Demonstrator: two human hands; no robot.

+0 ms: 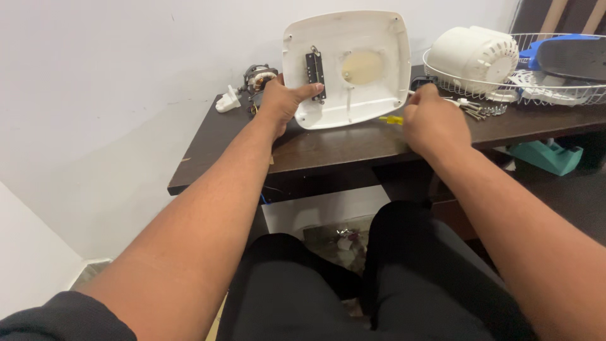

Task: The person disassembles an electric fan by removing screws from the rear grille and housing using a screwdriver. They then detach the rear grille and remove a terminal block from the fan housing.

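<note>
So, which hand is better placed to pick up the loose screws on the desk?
The right hand. It is beside the loose screws, near the wire guard. The left hand is busy: it holds the white base plate upright by its left edge.

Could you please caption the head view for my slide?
Left hand props a white plastic base panel upright on a dark table; right hand nears loose screws.

Smooth, matt white plastic base panel [353, 63]; glossy dark-brown wooden desk top [328, 148]; shiny white-coated wire metal basket [555, 95]; small bright metal screws [486, 111].
</note>
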